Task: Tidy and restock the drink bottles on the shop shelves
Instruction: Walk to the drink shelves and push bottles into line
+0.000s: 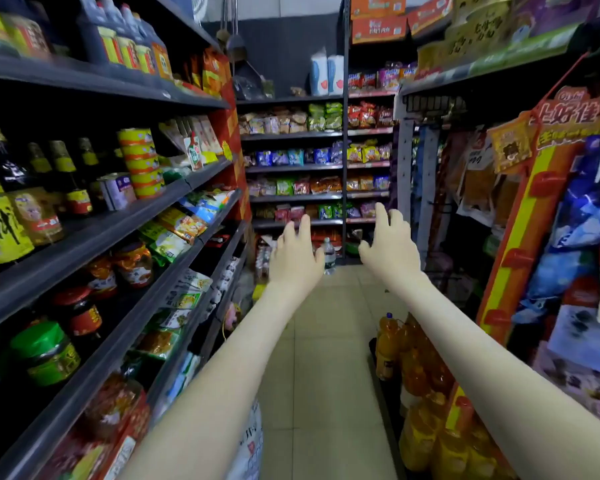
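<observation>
Head view is showing a clear water bottle (329, 255) standing on the floor (319, 341) at the aisle's end. If full, it is likely heavy and slick, best gripped round its waist. Flanking the bottle, the left hand (293, 258) and right hand (388, 251) are stretching forward, fingers (305, 226) spread, holding nothing. Right of the bottle, a red display (565, 114) is reading 上好佳.

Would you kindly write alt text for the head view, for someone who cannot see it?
Two bare arms reach forward down a shop aisle, left hand and right hand open and empty, a clear water bottle visible between them at the far end. Orange drink bottles stand low on the right; stocked shelves line the left.
</observation>
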Demonstrator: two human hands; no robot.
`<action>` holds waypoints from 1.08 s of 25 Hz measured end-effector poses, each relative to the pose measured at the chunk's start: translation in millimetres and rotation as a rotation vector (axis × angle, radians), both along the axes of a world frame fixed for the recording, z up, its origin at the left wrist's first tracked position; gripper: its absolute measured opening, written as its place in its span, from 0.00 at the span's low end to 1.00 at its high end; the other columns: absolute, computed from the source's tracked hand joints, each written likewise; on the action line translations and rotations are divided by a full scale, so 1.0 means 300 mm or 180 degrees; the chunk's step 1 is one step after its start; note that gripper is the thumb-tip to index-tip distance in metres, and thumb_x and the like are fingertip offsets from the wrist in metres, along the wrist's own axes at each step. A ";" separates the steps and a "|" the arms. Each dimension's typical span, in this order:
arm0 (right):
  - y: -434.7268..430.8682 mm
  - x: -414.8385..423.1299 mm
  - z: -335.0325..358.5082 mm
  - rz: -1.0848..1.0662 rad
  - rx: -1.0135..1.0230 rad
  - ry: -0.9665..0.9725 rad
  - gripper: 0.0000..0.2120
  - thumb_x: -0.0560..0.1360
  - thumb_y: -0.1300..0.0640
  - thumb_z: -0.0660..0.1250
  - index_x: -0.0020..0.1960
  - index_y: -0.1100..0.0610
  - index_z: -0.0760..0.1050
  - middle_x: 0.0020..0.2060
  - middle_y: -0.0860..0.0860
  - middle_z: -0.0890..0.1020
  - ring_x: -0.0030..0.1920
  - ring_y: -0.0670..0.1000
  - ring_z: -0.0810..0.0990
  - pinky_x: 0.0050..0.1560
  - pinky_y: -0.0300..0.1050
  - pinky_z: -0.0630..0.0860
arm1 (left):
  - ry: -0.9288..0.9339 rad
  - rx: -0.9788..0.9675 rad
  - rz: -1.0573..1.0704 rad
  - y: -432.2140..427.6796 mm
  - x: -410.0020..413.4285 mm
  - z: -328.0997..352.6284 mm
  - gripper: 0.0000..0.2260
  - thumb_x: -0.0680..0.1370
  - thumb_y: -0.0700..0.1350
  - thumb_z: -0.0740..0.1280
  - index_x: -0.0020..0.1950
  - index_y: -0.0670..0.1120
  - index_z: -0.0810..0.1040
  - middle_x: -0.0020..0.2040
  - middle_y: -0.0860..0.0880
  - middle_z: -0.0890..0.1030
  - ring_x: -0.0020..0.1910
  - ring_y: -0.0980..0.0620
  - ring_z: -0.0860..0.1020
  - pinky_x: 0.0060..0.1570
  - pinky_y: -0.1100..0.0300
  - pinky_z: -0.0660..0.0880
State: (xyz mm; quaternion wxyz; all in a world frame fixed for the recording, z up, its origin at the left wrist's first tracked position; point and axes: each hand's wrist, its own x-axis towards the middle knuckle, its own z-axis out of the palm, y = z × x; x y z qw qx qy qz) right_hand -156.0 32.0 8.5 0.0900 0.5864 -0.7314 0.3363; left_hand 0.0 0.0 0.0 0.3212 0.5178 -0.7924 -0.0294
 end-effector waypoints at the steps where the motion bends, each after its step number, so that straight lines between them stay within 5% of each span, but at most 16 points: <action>1: -0.003 -0.008 -0.037 -0.0099 0.0175 -0.0043 0.33 0.78 0.56 0.62 0.77 0.58 0.49 0.71 0.59 0.61 0.67 0.60 0.64 0.51 0.53 0.74 | -0.0082 0.0138 0.0000 -0.001 -0.017 -0.040 0.28 0.81 0.49 0.58 0.78 0.46 0.49 0.76 0.43 0.56 0.73 0.41 0.59 0.65 0.46 0.67; 14: -0.310 -0.048 -0.780 0.0354 0.1885 -0.0154 0.35 0.77 0.51 0.63 0.77 0.56 0.48 0.72 0.58 0.58 0.70 0.60 0.61 0.55 0.54 0.73 | -0.0650 0.1668 0.0072 -0.220 -0.078 -0.725 0.27 0.80 0.47 0.60 0.77 0.46 0.53 0.71 0.41 0.63 0.66 0.39 0.68 0.57 0.49 0.69; 22: -1.013 -0.024 -0.962 0.0282 0.2405 -0.0209 0.35 0.77 0.50 0.63 0.77 0.54 0.47 0.71 0.57 0.60 0.69 0.58 0.62 0.55 0.55 0.74 | -0.1230 0.1812 -0.0192 -0.942 -0.060 -0.877 0.27 0.80 0.45 0.58 0.77 0.48 0.51 0.72 0.41 0.61 0.65 0.39 0.67 0.49 0.49 0.72; 27: -1.489 -0.169 -0.927 0.0193 0.2336 -0.0450 0.34 0.78 0.52 0.61 0.77 0.53 0.47 0.72 0.57 0.59 0.69 0.58 0.61 0.56 0.54 0.72 | -0.1257 0.1859 -0.0547 -1.455 -0.213 -0.827 0.27 0.80 0.45 0.57 0.78 0.48 0.51 0.72 0.40 0.60 0.67 0.40 0.65 0.57 0.49 0.69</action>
